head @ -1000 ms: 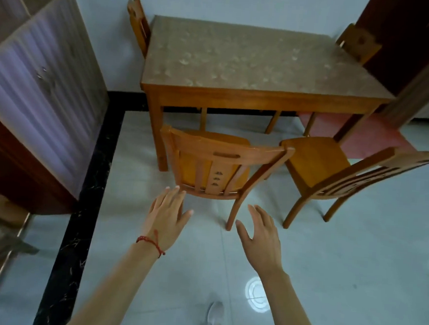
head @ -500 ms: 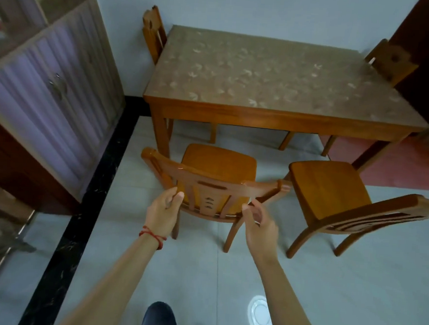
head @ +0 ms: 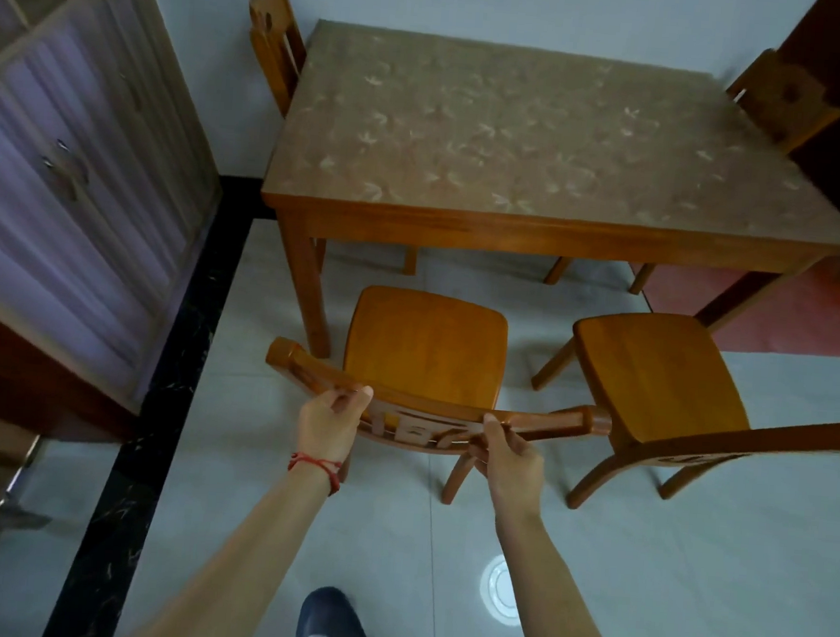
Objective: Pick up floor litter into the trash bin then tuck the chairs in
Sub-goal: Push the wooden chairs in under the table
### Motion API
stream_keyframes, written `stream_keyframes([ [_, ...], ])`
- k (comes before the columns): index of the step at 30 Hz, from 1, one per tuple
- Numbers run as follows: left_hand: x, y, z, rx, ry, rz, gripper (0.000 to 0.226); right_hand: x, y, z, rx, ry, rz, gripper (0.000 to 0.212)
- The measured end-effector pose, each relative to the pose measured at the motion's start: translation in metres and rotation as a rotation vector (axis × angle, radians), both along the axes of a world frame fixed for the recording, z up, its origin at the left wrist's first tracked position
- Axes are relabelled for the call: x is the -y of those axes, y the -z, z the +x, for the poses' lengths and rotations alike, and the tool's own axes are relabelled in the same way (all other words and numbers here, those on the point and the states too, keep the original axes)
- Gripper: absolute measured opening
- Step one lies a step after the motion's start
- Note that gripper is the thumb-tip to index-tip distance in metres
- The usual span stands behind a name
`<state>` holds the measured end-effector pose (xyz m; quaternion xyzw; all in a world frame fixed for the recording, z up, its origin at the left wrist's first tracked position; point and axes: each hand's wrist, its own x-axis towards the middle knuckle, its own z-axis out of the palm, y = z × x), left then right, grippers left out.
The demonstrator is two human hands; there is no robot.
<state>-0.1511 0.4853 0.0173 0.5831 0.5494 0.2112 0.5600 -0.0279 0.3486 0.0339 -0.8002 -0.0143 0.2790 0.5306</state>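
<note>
Since half a second ago the view has moved closer and both hands have shifted up onto the near chair's top rail. A wooden table (head: 538,237) fills the upper view. The near chair (head: 426,348) stands before its left end, not tucked in, another chair (head: 657,374) beside it. Left hand (head: 326,423) and right hand (head: 510,456) each grip the rail, fingers curled around it

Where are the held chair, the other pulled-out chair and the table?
held chair (head: 426,348), head view, middle of its seat
other pulled-out chair (head: 657,379), head view, middle of its seat
table (head: 513,230), head view, front wooden edge
</note>
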Motion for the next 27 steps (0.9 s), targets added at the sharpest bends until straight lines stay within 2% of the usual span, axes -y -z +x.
stream_keyframes([
  [2,-0.007,0.005,0.003,-0.005,-0.013,-0.001,0.03,-0.007,0.004,0.0,0.01,0.036,-0.006,0.03],
  [6,-0.007,0.007,0.013,0.004,-0.066,0.018,0.02,-0.014,0.007,0.003,0.044,0.074,-0.019,0.031],
  [13,0.003,0.004,0.021,0.018,-0.122,0.081,0.023,-0.015,0.005,0.015,0.066,0.081,-0.017,0.033],
  [18,0.012,0.002,0.045,0.024,-0.126,0.11,0.025,-0.011,0.004,0.044,0.09,0.054,-0.024,0.041],
  [24,0.016,0.004,0.084,0.017,-0.16,0.134,0.031,-0.014,0.003,0.09,0.104,0.031,-0.011,0.037],
  [27,0.012,0.003,0.107,0.023,-0.214,0.115,0.032,-0.02,0.001,0.115,0.1,-0.028,0.009,0.042],
])
